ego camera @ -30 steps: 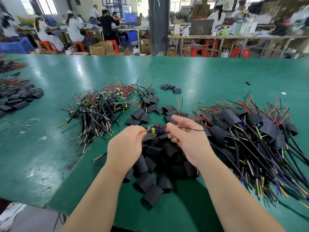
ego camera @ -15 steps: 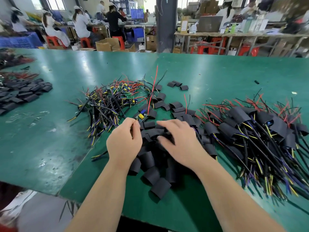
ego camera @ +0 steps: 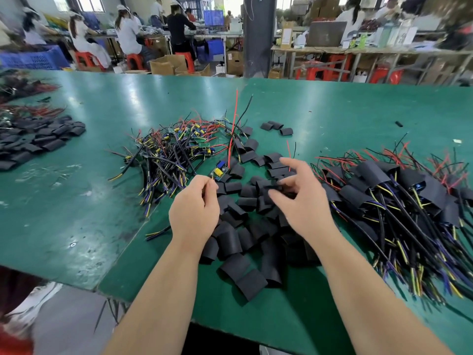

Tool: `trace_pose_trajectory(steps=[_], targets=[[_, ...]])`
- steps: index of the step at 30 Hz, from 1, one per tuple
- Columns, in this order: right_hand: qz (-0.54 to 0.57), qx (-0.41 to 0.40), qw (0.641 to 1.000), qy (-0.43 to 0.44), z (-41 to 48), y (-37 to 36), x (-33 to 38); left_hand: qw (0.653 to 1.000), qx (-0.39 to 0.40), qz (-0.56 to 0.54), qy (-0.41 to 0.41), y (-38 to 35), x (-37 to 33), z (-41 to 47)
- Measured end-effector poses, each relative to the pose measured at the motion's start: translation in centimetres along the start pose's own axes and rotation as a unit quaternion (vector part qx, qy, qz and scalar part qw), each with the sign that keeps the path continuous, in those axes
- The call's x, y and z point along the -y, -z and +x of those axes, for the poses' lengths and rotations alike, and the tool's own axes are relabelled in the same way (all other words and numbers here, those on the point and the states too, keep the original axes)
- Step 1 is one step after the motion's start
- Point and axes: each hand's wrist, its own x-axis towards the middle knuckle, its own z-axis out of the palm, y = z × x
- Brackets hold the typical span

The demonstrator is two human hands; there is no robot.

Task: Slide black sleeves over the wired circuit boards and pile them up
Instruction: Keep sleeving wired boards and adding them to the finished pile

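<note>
Our two bare arms reach up from the near edge, the left forearm from 7 o'clock and the right forearm from 5 o'clock, wrists well apart. Our left hand lies back-up and curled, thumb and fingertips pinching the wire end of a wired board at its 1 o'clock corner. Our right hand faces 10 o'clock, index finger stretched out, thumb and curled fingers nipping a black sleeve, though blur softens that grip.
</note>
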Motion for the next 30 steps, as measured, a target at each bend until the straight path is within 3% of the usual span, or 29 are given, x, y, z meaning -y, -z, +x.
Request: trace_pose_trajectory(steps=[4, 9, 13, 16, 19, 22, 30], targets=[[-0.069, -0.043, 0.996, -0.026, 0.3, 1.0, -0.4, 1.0, -0.004, -0.013, 0.012, 0.0, -0.1, 0.0], [-0.177, -0.012, 0.984, -0.024, 0.1, 0.8, -0.2, 0.999, -0.021, -0.025, 0.018, 0.1, -0.1, 0.0], [-0.231, -0.013, 0.972, 0.03, -0.6, 0.1, 0.5, 0.998, -0.041, -0.043, 0.027, 0.1, 0.0, 0.2], [-0.201, 0.072, 0.968, 0.135, -1.7, -1.0, 1.4, 0.997, -0.047, -0.046, 0.028, 0.0, -0.2, 0.3], [-0.242, 0.217, 0.921, 0.213, -3.0, -2.9, 1.8, 0.997, -0.054, -0.043, 0.038, 0.0, -0.3, 0.6], [-0.307, 0.282, 0.881, 0.225, -3.5, -4.3, 1.2, 0.996, -0.059, -0.059, 0.042, -0.1, 0.1, 0.6], [-0.254, 0.22, 0.922, 0.194, -2.4, -3.2, 1.2, 0.995, -0.054, -0.078, 0.04, -0.2, 0.3, 0.4]])
